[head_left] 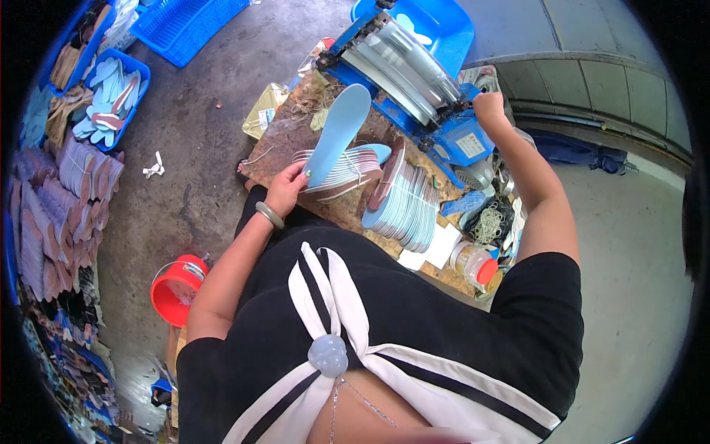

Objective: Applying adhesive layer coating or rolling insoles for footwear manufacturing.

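Note:
A light blue insole (342,129) is pinched at its narrow end between the thumb and fingers of my left hand (285,189). Its broad end points toward the metal rollers (403,63) of a blue-framed roller machine (451,140). My right hand (489,109) is closed at the machine's right end; whatever its fingers hold is hidden. Below the held insole, a tied bundle of insoles (344,174) lies on the worn workbench (285,144). Beside it, nearer my body, is a second tied bundle of blue insoles (407,207).
Behind the rollers sits a blue basin (447,26) with pale pieces. A red-lidded jar (473,265) and tangled string (488,224) crowd the bench's right end. On the floor at left are a red bucket (177,290), a blue basket of insoles (140,111) and stacked insole bundles (55,214).

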`<state>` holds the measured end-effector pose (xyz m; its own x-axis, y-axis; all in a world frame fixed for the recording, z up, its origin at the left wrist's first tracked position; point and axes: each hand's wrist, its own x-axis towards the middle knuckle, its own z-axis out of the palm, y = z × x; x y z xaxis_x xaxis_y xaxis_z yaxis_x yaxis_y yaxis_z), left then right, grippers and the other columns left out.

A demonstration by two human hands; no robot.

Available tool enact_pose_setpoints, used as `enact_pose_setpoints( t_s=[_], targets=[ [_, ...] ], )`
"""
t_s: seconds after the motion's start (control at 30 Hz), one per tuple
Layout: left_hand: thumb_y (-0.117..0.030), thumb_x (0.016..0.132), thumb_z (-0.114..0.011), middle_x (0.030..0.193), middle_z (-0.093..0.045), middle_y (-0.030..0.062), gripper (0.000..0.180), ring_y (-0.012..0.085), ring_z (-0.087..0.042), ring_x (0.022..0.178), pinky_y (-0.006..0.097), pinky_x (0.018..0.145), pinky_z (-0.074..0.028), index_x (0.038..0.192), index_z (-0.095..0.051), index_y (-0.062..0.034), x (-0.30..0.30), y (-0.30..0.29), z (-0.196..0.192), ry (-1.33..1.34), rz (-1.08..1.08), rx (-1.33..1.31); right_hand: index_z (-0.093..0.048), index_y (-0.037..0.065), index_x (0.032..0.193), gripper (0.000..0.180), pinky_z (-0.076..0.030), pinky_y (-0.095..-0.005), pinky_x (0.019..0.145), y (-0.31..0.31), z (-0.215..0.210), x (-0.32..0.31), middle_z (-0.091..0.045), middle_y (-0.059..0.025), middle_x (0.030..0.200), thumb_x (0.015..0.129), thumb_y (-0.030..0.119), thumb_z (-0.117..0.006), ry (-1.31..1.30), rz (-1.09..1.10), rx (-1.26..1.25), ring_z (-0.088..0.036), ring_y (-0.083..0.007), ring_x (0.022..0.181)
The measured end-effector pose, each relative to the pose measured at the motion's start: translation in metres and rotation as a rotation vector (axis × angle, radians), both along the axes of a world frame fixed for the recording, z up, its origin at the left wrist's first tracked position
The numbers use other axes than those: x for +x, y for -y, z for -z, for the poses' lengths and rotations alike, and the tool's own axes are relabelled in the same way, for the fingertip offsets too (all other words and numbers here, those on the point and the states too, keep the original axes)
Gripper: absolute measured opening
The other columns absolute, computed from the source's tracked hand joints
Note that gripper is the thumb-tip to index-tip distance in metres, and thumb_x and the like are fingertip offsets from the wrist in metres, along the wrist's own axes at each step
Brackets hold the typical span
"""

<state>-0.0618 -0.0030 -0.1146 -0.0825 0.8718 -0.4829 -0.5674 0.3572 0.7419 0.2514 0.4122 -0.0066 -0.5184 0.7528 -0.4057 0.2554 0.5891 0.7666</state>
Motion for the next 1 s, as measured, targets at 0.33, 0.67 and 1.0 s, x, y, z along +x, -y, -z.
enact_pose_setpoints(
  t_s=[0.33, 0.67, 1.0],
  targets=[
    [-0.015, 0.088, -0.052, 0.09, -0.057, -0.004, 0.026, 0.0031, -0.048, 0.074, 0.018, 0.063, -0.041, 0.111, -0.055, -0.005, 0.001, 0.004, 0.008, -0.073, 0.037, -0.007, -0.07, 0.009, 0.078, 0.016, -0.049, -0.0434, 0.043, 0.005, -0.019, -0.023, -0.067, -0.0083, 0.084, 0.067, 0.013, -0.059, -0.023, 0.23, -0.077, -0.066, -0.0232, 0.071],
    [-0.014, 0.087, -0.052, 0.098, -0.058, 0.0014, 0.032, 0.0095, -0.055, 0.083, 0.023, 0.071, -0.046, 0.118, -0.05, -0.0075, 0.007, -0.02, -0.021, 0.096, 0.111, -0.104, -0.06, 0.006, 0.103, 0.034, -0.048, -0.0349, 0.07, 0.204, -0.013, -0.089, -0.063, -0.0141, 0.088, 0.076, 0.027, -0.064, -1.424, 0.527, -0.669, -0.062, -0.0251, 0.084],
    [-0.02, 0.088, -0.051, 0.099, -0.056, 0.0013, 0.041, 0.01, -0.055, 0.079, 0.023, 0.067, -0.046, 0.126, -0.042, -0.0085, 0.035, -0.047, -0.051, -0.032, 0.141, -0.034, -0.05, 0.0, 0.105, 0.022, -0.046, -0.0188, 0.052, 0.308, 0.064, -0.118, -0.062, -0.0078, 0.088, 0.085, 0.008, -0.05, -2.312, 1.444, -1.35, -0.063, -0.0148, 0.07]
  ],
)
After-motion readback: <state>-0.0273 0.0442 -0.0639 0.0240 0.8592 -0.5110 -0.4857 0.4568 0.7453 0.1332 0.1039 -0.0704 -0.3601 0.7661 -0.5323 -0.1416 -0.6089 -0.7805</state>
